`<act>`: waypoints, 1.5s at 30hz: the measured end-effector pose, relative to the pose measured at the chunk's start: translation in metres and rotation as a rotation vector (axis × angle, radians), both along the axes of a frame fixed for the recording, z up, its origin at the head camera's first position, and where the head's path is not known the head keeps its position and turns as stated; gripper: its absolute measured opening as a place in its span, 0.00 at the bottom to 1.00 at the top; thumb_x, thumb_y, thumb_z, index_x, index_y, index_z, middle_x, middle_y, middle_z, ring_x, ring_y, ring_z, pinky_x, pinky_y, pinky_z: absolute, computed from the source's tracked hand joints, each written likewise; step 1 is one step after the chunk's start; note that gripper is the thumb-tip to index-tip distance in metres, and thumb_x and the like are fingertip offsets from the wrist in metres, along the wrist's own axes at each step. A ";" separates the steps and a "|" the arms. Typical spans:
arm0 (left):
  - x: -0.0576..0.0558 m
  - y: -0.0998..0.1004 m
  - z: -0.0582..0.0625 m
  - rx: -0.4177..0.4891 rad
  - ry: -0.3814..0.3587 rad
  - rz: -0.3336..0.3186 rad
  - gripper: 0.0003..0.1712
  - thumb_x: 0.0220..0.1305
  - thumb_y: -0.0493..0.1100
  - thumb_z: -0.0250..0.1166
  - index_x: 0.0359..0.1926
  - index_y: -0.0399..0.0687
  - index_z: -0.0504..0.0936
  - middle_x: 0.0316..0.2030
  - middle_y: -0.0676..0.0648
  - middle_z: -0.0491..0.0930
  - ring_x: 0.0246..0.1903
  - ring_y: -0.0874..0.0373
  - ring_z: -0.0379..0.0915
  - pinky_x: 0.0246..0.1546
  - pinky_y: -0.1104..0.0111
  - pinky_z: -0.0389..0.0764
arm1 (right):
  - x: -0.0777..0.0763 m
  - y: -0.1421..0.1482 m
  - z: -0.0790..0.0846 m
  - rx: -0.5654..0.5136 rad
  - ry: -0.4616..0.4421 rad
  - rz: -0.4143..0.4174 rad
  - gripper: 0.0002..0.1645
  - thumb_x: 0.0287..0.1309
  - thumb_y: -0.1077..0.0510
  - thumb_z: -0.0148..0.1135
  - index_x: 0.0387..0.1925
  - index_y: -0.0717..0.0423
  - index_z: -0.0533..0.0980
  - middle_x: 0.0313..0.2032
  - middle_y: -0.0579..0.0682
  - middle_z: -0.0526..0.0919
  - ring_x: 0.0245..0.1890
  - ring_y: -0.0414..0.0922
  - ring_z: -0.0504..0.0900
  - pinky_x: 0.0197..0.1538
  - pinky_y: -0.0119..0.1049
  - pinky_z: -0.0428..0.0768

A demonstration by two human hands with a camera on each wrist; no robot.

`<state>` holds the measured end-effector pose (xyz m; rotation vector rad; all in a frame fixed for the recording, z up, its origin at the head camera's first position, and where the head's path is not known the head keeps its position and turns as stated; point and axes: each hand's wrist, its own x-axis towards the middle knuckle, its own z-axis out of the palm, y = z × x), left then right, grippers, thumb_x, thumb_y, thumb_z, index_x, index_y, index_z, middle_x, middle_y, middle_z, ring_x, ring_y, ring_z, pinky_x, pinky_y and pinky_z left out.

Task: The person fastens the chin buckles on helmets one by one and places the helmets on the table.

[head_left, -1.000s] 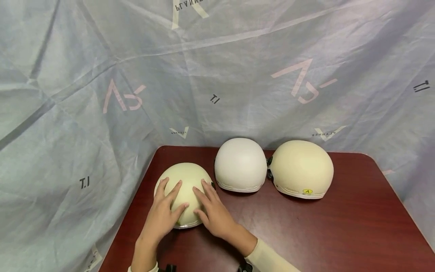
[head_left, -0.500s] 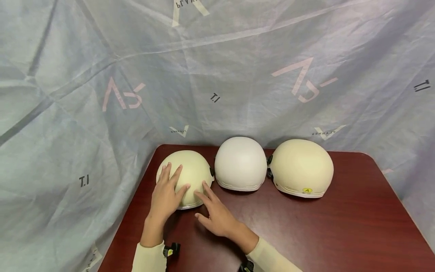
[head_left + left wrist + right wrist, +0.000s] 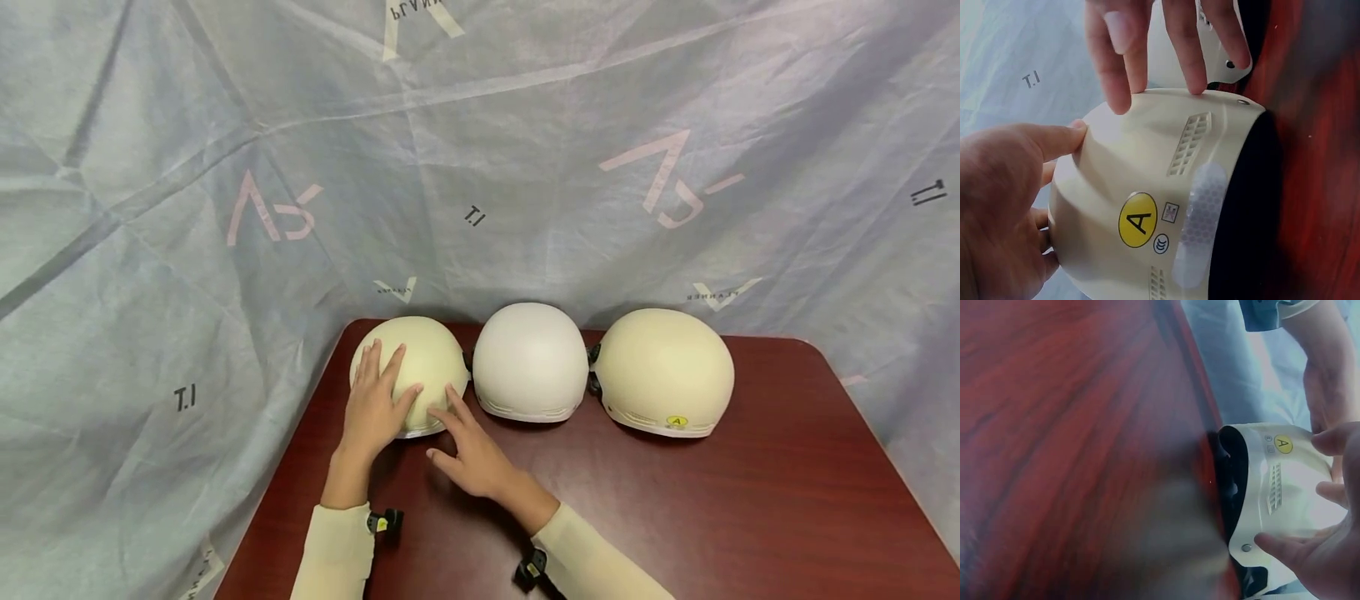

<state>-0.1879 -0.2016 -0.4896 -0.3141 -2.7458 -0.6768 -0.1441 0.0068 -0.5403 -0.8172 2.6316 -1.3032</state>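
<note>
A cream helmet (image 3: 429, 354) sits dome up at the table's far left corner. My left hand (image 3: 372, 408) rests on its left side and top, fingers spread. My right hand (image 3: 474, 454) is at its lower right side, with extended fingertips touching the shell in the left wrist view. That view also shows the helmet's rear with a yellow "A" sticker (image 3: 1137, 220), vent grilles and a reflective strip (image 3: 1199, 228). In the right wrist view, the right fingers lie along the cream shell (image 3: 1297, 487), near a rivet by the rim.
To the right stand a white helmet (image 3: 531, 362) and a second cream helmet (image 3: 663, 367) with a yellow sticker, in one row along the back edge. All rest on a dark red table (image 3: 675, 517). A grey printed cloth (image 3: 510, 167) hangs behind and to the left.
Both hands have pushed the left cream helmet away, toward the back edge, into line beside the white helmet. The other two helmets have stayed put.
</note>
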 end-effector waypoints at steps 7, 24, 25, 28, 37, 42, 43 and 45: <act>-0.017 0.003 -0.007 0.023 -0.041 0.011 0.42 0.74 0.55 0.64 0.82 0.50 0.61 0.84 0.31 0.45 0.85 0.32 0.36 0.82 0.35 0.46 | 0.001 0.004 -0.003 -0.018 -0.068 -0.006 0.37 0.74 0.45 0.57 0.79 0.48 0.64 0.85 0.54 0.50 0.84 0.55 0.57 0.76 0.59 0.71; -0.041 0.000 -0.021 0.058 0.009 0.054 0.42 0.72 0.54 0.63 0.82 0.54 0.61 0.84 0.35 0.46 0.85 0.34 0.36 0.81 0.34 0.42 | 0.057 0.034 -0.002 -0.128 -0.003 0.085 0.25 0.74 0.58 0.60 0.69 0.43 0.74 0.67 0.46 0.80 0.65 0.45 0.82 0.63 0.45 0.85; -0.041 0.000 -0.021 0.062 0.007 0.054 0.42 0.72 0.54 0.62 0.82 0.55 0.61 0.84 0.35 0.46 0.85 0.35 0.36 0.81 0.34 0.42 | 0.060 0.037 -0.003 -0.130 -0.008 0.080 0.25 0.75 0.58 0.60 0.69 0.43 0.74 0.67 0.46 0.80 0.65 0.45 0.82 0.63 0.46 0.84; -0.044 -0.001 -0.023 0.063 0.005 0.055 0.42 0.72 0.55 0.62 0.82 0.55 0.60 0.85 0.36 0.45 0.85 0.35 0.35 0.81 0.35 0.41 | 0.066 0.047 -0.003 -0.143 -0.026 0.045 0.24 0.75 0.59 0.60 0.69 0.41 0.74 0.66 0.46 0.81 0.64 0.46 0.83 0.64 0.48 0.84; -0.058 -0.004 -0.026 0.091 0.077 0.067 0.41 0.69 0.52 0.64 0.80 0.54 0.64 0.83 0.35 0.50 0.84 0.34 0.40 0.81 0.35 0.42 | 0.074 0.065 -0.002 -0.178 -0.031 -0.020 0.23 0.74 0.58 0.63 0.65 0.36 0.76 0.62 0.47 0.84 0.63 0.42 0.83 0.64 0.48 0.83; -0.068 0.001 -0.029 0.123 0.102 0.083 0.40 0.67 0.53 0.65 0.78 0.54 0.67 0.83 0.35 0.52 0.84 0.34 0.40 0.80 0.34 0.42 | 0.078 0.069 -0.002 -0.197 -0.050 -0.029 0.21 0.75 0.57 0.63 0.64 0.35 0.76 0.61 0.46 0.85 0.61 0.47 0.85 0.62 0.48 0.85; -0.069 0.002 -0.030 0.130 0.099 0.088 0.40 0.66 0.53 0.65 0.78 0.55 0.68 0.83 0.36 0.52 0.84 0.35 0.40 0.81 0.34 0.41 | 0.078 0.070 -0.002 -0.202 -0.052 -0.029 0.21 0.75 0.57 0.63 0.64 0.36 0.76 0.60 0.45 0.85 0.61 0.49 0.85 0.61 0.48 0.85; -0.069 0.006 -0.029 0.144 0.093 0.091 0.40 0.66 0.53 0.65 0.78 0.55 0.68 0.83 0.36 0.52 0.84 0.36 0.39 0.81 0.34 0.40 | 0.079 0.070 -0.002 -0.207 -0.051 -0.034 0.22 0.74 0.58 0.63 0.63 0.35 0.77 0.60 0.43 0.85 0.60 0.50 0.85 0.61 0.48 0.85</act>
